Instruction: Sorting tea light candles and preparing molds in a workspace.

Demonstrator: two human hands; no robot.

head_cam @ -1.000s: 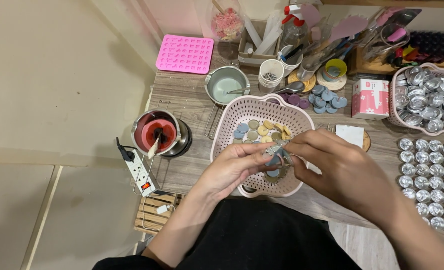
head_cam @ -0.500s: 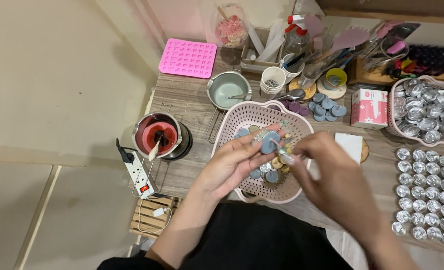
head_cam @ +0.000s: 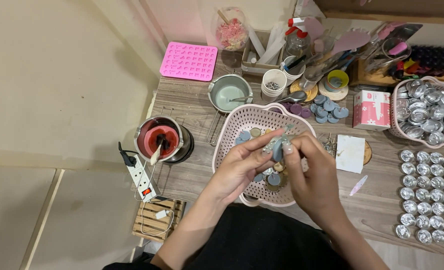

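Both hands pinch one grey-blue wax disc above the pink basket.

The left hand [head_cam: 239, 167] and right hand [head_cam: 314, 177] meet fingertip to fingertip, clamped on the wax disc [head_cam: 278, 148] between them, over the perforated pink basket [head_cam: 232, 131] of similar discs on the bench [head_cam: 192, 107].

Brightness: the scene is evenly and softly lit, warm in tone.
Shadows: only faint ones are cast.
Glare: small glints are seen on the metal cups [head_cam: 434, 192] at 3 o'clock.
Blur: the fingertips [head_cam: 280, 146] are slightly smeared.
Distortion: edges are mildly bowed.
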